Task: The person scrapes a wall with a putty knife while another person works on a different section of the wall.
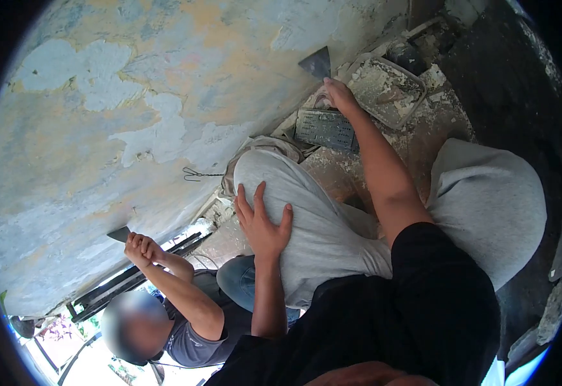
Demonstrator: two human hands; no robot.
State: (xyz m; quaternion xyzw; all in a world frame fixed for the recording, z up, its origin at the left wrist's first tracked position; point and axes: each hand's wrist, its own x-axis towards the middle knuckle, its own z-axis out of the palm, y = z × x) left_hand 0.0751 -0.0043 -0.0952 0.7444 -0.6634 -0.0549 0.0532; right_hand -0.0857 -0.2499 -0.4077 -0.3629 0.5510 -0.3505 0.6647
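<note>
My right hand [340,96] is closed around the handle of a scraper [317,64]. The dark, wide blade lies against or very near the lower part of the peeling wall [197,83]; contact cannot be made out. Resting with fingers spread on my grey-trousered knee [306,193] is my left hand [265,225], which holds nothing. Just below my right hand sits a grey perforated panel [326,128], and a tray [390,90] full of paint flakes lies beside it.
At lower left a co-worker [191,321] grips another scraper [119,235] near the wall with both hands. A twisted wire [202,174] sticks out by my knee. Plaster crumbs cover the floor [448,109], with debris in the far corner.
</note>
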